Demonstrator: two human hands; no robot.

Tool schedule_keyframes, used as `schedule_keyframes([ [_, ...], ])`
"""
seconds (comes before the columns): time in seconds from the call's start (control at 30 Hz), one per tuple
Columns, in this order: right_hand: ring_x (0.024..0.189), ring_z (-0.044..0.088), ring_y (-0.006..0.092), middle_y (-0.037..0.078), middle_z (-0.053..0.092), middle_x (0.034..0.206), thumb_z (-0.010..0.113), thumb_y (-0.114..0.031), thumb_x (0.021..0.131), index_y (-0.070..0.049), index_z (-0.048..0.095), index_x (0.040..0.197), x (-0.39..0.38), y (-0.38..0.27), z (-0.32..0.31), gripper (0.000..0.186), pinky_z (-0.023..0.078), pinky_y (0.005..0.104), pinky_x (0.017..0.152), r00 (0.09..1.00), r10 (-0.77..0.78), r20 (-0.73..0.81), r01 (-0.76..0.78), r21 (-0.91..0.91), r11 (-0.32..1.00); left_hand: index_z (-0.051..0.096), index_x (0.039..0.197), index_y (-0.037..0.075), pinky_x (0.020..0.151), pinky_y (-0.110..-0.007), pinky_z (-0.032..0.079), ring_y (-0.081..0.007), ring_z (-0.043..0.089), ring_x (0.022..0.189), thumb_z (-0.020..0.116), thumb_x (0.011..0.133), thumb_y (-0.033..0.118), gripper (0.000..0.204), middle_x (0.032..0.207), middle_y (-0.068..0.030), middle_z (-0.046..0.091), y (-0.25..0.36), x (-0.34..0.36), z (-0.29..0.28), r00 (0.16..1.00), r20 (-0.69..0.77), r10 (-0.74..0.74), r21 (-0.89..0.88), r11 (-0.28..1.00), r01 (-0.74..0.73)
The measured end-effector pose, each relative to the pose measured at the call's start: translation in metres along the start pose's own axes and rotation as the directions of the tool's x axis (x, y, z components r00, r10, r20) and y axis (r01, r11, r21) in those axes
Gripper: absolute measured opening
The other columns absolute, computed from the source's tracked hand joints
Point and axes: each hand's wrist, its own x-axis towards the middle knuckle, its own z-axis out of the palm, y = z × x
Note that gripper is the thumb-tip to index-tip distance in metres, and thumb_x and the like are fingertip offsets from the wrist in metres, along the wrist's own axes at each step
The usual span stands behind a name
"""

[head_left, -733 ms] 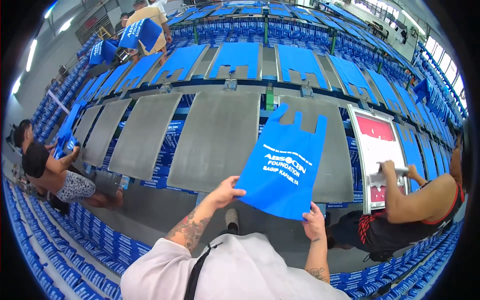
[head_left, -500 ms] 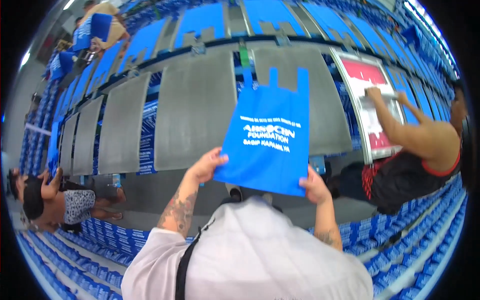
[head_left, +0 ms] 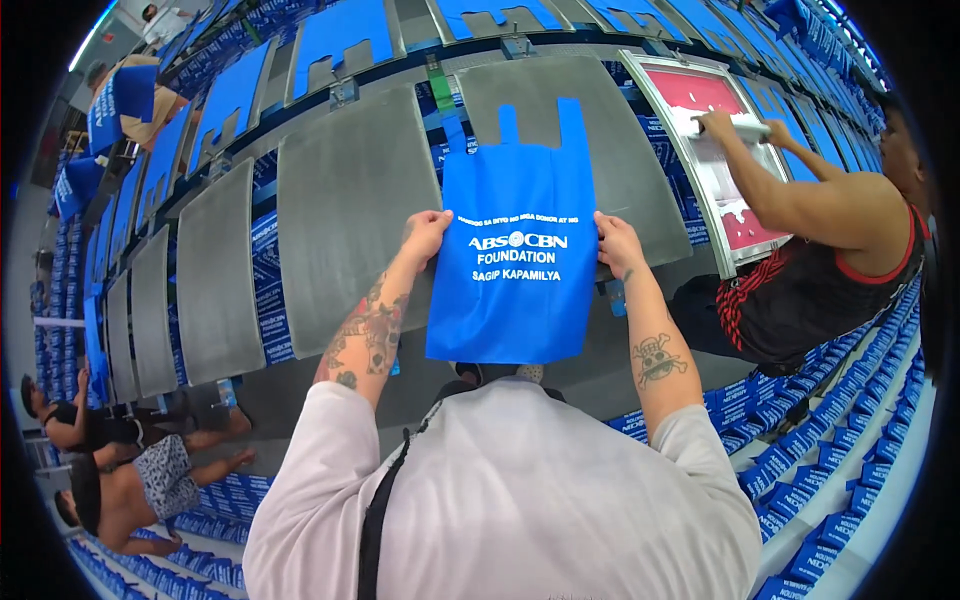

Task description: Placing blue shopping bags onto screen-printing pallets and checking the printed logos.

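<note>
A blue cloth bag [head_left: 510, 310] with cut-out handles and white print hangs spread in front of me, its handles toward the grey boards. My left hand [head_left: 427, 235] pinches its left side edge between thumb and fingers. On the opposite edge, at about the same height, my right hand [head_left: 618, 243] grips the cloth. Behind the bag lie a wide grey board [head_left: 350, 220] and another grey board [head_left: 620, 150], both bare.
At right, a co-worker [head_left: 830, 220] holds a squeegee [head_left: 750, 130] over a framed printing screen [head_left: 690, 90] with pink and white areas. Blue bags [head_left: 340, 45] lie on boards across the far row. Other people [head_left: 130, 480] crouch at left. Printed bags [head_left: 840, 450] line racks behind me.
My hands have moved from the bag's lower corners up to its sides. The bag now hangs straighter, its print level. A person at left has bent lower.
</note>
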Motion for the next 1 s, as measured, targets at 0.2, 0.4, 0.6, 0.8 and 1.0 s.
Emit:
schedule_keyframes([
  [0.2, 0.081, 0.062, 0.0111, 0.001, 0.068, 0.096, 0.065, -0.023, 0.103, -0.004, 0.068, 0.12, -0.007, -0.002, -0.014, 0.025, 0.052, 0.0296, 0.075, 0.984, -0.168, 0.057, 0.162, 0.096, 0.982, 0.073, 0.112, -0.001, 0.081, -0.032, 0.054, -0.016, 0.067, 0.086, 0.069, 0.098, 0.02, 0.025, 0.095, -0.0063, 0.073, 0.002, -0.011, -0.018, 0.998, 0.024, 0.064, -0.207, 0.977, -0.057],
  [0.4, 0.129, 0.056, 0.0227, 0.018, 0.056, 0.146, 0.064, -0.011, 0.102, 0.002, 0.068, 0.12, -0.059, -0.035, -0.041, 0.023, 0.042, 0.0369, 0.111, 0.688, -0.715, 0.124, 0.719, 0.023, 0.695, 0.073, 0.111, 0.001, 0.087, -0.031, 0.054, -0.0164, 0.067, 0.092, 0.072, 0.096, 0.012, 0.019, 0.103, -0.006, 0.073, 0.024, -0.045, -0.063, 0.768, -0.11, 0.631, -0.185, 0.746, -0.64],
  [0.6, 0.105, 0.066, 0.0147, 0.012, 0.072, 0.114, 0.07, -0.003, 0.096, 0.002, 0.068, 0.114, -0.089, -0.106, -0.027, 0.019, 0.051, 0.028, 0.095, 0.625, -0.779, 0.053, 0.773, 0.097, 0.627, 0.069, 0.113, -0.001, 0.09, -0.027, 0.054, -0.0136, 0.068, 0.098, 0.074, 0.094, 0.007, 0.021, 0.11, -0.0071, 0.073, 0.104, -0.043, -0.084, 0.742, -0.06, 0.668, -0.495, 0.626, -0.603],
  [0.8, 0.088, 0.065, 0.0104, 0.004, 0.071, 0.099, 0.071, 0.004, 0.092, -0.001, 0.065, 0.116, -0.084, -0.163, -0.029, 0.025, 0.052, 0.024, 0.082, 0.592, -0.8, 0.095, 0.805, -0.126, 0.58, 0.057, 0.12, 0.0, 0.088, -0.031, 0.057, -0.015, 0.068, 0.099, 0.076, 0.089, -0.002, 0.037, 0.112, -0.0087, 0.067, 0.161, -0.021, -0.07, 0.682, -0.024, 0.731, -0.514, 0.576, -0.636],
  [1.0, 0.076, 0.06, 0.0062, 0.001, 0.071, 0.09, 0.067, -0.005, 0.097, -0.001, 0.071, 0.114, -0.072, -0.193, -0.059, 0.017, 0.05, 0.0225, 0.07, 0.58, -0.811, 0.081, 0.732, -0.488, 0.475, 0.067, 0.11, -0.001, 0.083, -0.027, 0.057, -0.0131, 0.068, 0.096, 0.076, 0.089, 0.0, 0.024, 0.116, -0.006, 0.065, 0.188, -0.035, -0.048, 0.688, -0.05, 0.724, -0.165, 0.674, -0.72],
])
